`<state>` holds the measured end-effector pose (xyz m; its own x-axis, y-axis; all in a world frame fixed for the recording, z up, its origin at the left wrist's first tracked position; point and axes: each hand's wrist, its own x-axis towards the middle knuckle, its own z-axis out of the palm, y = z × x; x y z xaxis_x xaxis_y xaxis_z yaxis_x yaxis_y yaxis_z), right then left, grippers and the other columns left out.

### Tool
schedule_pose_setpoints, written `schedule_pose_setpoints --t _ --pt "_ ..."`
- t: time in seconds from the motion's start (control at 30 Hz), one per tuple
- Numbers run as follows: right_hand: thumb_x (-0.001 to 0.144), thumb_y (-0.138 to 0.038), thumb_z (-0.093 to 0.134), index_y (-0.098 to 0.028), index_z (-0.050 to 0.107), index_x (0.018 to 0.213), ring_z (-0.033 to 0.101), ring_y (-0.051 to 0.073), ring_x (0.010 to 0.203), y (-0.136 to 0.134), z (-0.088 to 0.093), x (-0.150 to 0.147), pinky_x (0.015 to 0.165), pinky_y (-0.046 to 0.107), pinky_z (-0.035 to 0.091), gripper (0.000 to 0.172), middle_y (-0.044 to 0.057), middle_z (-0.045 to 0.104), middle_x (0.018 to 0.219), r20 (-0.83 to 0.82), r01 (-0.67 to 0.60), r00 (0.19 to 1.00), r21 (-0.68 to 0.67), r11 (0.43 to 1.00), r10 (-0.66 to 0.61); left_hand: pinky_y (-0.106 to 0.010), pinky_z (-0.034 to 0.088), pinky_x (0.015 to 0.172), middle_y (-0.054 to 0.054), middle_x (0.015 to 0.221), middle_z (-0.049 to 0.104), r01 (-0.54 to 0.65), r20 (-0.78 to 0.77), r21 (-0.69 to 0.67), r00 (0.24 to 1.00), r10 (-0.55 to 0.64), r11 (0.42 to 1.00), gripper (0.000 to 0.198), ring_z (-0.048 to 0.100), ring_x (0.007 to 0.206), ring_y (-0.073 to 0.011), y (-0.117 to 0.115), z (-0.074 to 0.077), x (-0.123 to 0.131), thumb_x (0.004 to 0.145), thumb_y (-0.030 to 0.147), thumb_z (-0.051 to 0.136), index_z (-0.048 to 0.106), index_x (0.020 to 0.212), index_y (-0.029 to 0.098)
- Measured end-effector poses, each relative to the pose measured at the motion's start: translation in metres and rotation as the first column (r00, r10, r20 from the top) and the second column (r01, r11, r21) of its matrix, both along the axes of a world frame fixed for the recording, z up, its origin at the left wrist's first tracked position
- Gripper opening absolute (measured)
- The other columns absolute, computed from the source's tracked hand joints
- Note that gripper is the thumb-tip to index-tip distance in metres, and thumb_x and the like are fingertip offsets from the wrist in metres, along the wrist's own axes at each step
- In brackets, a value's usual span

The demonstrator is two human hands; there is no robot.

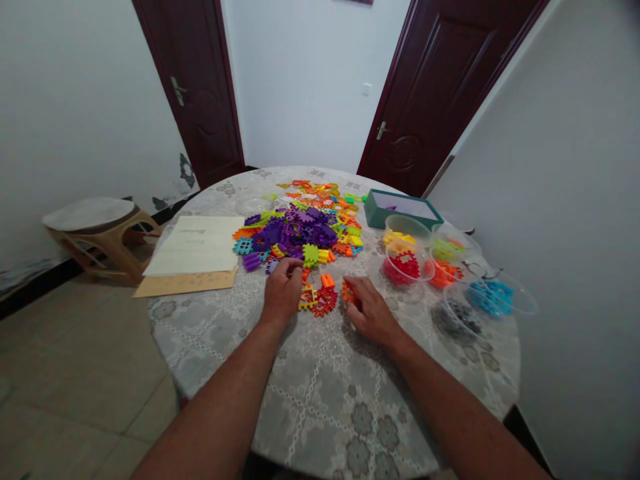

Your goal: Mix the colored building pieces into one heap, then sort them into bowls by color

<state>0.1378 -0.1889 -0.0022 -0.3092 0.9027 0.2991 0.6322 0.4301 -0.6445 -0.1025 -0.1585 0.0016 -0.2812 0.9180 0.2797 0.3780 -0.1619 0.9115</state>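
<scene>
A heap of plastic building pieces, mostly purple ones (295, 230), lies in the middle of the table. My left hand (284, 290) is at the heap's near edge with its fingers curled; what they hold, if anything, is hidden. Beside it lie a red gear-shaped piece (325, 302), a yellow piece (307, 299) and a small orange block (327, 281). My right hand (369, 308) is closed on an orange toothed piece (347, 291), just right of the red one. A lime-green square piece (311, 255) lies just beyond my left hand.
Clear plastic tubs with sorted pieces stand on the right, including red ones (401, 265), blue ones (490, 297) and grey ones (457, 317). Behind them is a green box (379, 217). Papers (195, 247) lie at left on the patterned tablecloth (300, 407). A stool (95, 217) stands beyond.
</scene>
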Motion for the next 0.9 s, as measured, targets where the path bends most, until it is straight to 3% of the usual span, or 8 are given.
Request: schedule_pose_setpoints --t 0.1,0.2,0.27,0.3,0.43,0.57,0.73,0.9 --pt "0.089 -0.028 0.055 -0.024 0.057 0.147 0.064 0.018 0.082 -0.001 0.002 -0.001 0.075 0.033 0.055 0.059 0.008 0.069 0.115 -0.366 -0.079 0.93 -0.272 0.959 -0.027 -0.037 0.053 0.09 -0.005 0.096 0.076 0.03 -0.081 0.008 0.996 -0.03 1.0 0.02 0.071 0.091 -0.0226 -0.002 0.003 0.001 0.091 0.029 0.054 0.071 0.098 0.022" --pt "0.085 -0.035 0.054 -0.022 0.057 0.142 0.057 0.014 0.057 0.004 0.002 -0.004 0.048 0.026 0.044 0.058 0.004 0.07 0.095 -0.716 -0.276 0.667 -0.497 0.823 -0.208 -0.037 0.054 0.088 -0.005 0.095 0.077 0.095 -0.18 0.006 0.979 -0.092 0.995 0.019 0.071 0.087 -0.0221 -0.004 0.001 0.003 0.091 0.028 0.054 0.071 0.097 0.022" --pt "0.08 -0.035 0.058 -0.02 0.059 0.133 0.054 0.013 0.05 0.01 0.0 -0.004 0.042 0.024 0.039 0.056 0.002 0.07 0.085 -0.781 -0.326 0.536 -0.542 0.774 -0.321 -0.037 0.054 0.088 -0.006 0.095 0.077 0.12 -0.236 0.012 0.965 -0.114 0.993 0.019 0.071 0.086 -0.022 -0.004 -0.001 0.005 0.091 0.027 0.054 0.071 0.096 0.021" --pt "0.077 -0.034 0.061 -0.019 0.06 0.13 0.053 0.013 0.048 0.012 -0.001 -0.004 0.041 0.024 0.039 0.055 0.001 0.069 0.078 -0.774 -0.31 0.521 -0.565 0.765 -0.36 -0.037 0.055 0.088 -0.006 0.095 0.077 0.126 -0.254 0.014 0.96 -0.119 0.992 0.019 0.071 0.085 -0.0218 -0.004 -0.002 0.005 0.091 0.026 0.054 0.071 0.097 0.021" --pt "0.077 -0.031 0.069 -0.017 0.059 0.129 0.051 0.012 0.045 0.013 -0.003 -0.002 0.044 0.021 0.04 0.055 -0.006 0.061 0.059 -0.662 -0.154 0.638 -0.61 0.777 -0.394 -0.036 0.055 0.089 -0.005 0.095 0.077 0.122 -0.283 0.012 0.952 -0.113 0.992 0.019 0.071 0.086 -0.0212 -0.003 -0.003 0.004 0.091 0.024 0.054 0.071 0.098 0.021" --pt "0.087 -0.041 0.07 -0.018 0.064 0.123 0.054 0.012 0.05 0.01 -0.001 -0.005 0.048 0.022 0.041 0.043 -0.005 0.061 0.062 -0.528 -0.024 0.798 -0.51 0.86 -0.291 -0.039 0.056 0.092 -0.007 0.097 0.076 0.117 -0.353 0.05 0.931 -0.092 0.992 0.019 0.07 0.091 -0.0229 -0.002 -0.004 0.003 0.091 0.021 0.053 0.07 0.099 0.021" --pt "0.091 -0.043 0.064 -0.02 0.067 0.121 0.056 0.013 0.056 0.019 -0.001 -0.015 0.052 0.025 0.044 0.038 -0.003 0.064 0.072 -0.454 0.046 0.862 -0.374 0.926 -0.226 -0.044 0.052 0.103 -0.011 0.107 0.076 0.26 -0.544 0.161 0.828 -0.134 0.952 0.026 0.067 0.108 -0.027 -0.002 -0.013 0.005 0.092 0.016 0.053 0.071 0.11 0.019" --pt "0.095 -0.039 0.058 -0.02 0.069 0.122 0.061 0.016 0.063 0.028 -0.007 -0.021 0.061 0.028 0.049 0.035 -0.001 0.069 0.077 -0.32 0.061 0.933 -0.31 0.949 -0.165 -0.049 0.051 0.102 -0.013 0.114 0.073 0.362 -0.681 0.119 0.707 -0.189 0.924 0.035 0.062 0.113 -0.0299 -0.006 -0.021 0.01 0.095 0.019 0.055 0.072 0.126 0.02"
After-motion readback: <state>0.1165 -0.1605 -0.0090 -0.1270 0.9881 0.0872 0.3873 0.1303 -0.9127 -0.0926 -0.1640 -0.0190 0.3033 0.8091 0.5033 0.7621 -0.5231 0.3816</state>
